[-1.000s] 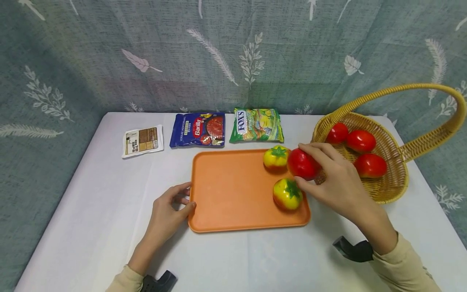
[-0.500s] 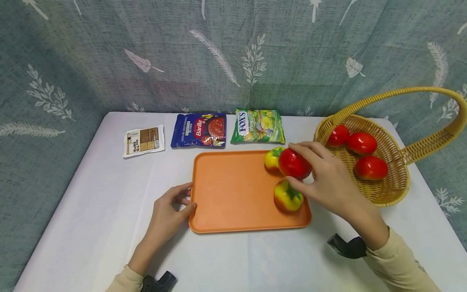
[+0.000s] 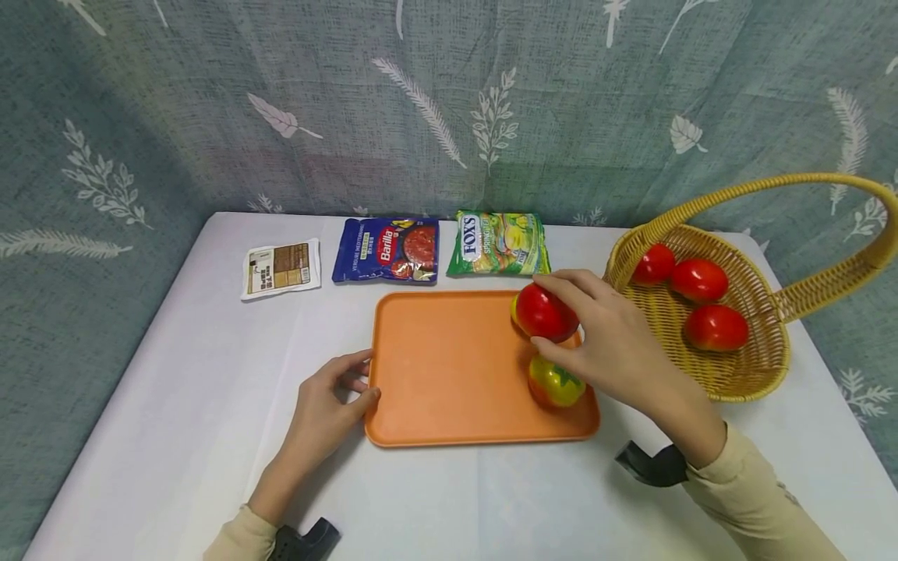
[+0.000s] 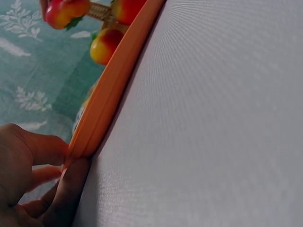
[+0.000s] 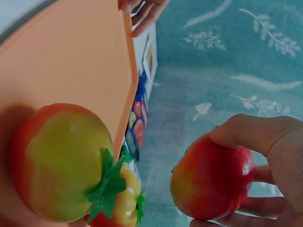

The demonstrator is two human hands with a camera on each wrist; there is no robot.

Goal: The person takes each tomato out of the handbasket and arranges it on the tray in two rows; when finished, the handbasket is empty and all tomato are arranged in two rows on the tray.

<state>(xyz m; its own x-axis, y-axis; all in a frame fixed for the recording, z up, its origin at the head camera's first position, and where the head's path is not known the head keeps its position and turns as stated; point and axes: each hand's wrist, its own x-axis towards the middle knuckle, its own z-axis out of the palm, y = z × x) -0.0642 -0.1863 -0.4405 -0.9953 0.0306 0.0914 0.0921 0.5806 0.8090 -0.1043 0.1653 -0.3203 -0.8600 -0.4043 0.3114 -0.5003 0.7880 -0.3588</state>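
My right hand (image 3: 610,339) grips a red tomato (image 3: 547,313) with a yellowish end, thumb on one side and fingers on the other. It is held up over the right end of an orange tray (image 3: 449,366). Two yellow-and-red tomatoes with green leafy tops are on that end: the front one (image 3: 550,383) lies partly below my thumb, the back one (image 5: 127,198) is mostly covered by the held tomato in the head view. My left hand (image 3: 326,405) pinches the tray's left edge, clearly seen in the left wrist view.
A wicker basket (image 3: 775,351) with a tall handle stands right of the tray, three red tomatoes (image 3: 715,327) inside. Behind the tray lie a blue Barilla pouch (image 3: 386,249) and a green Fox's bag (image 3: 500,243). A small white-and-brown packet (image 3: 282,269) lies farther left.
My right hand has moved left with the red tomato, away from the basket and farther over the tray, now covering most of the back tomato. My left hand stays at the tray's edge.
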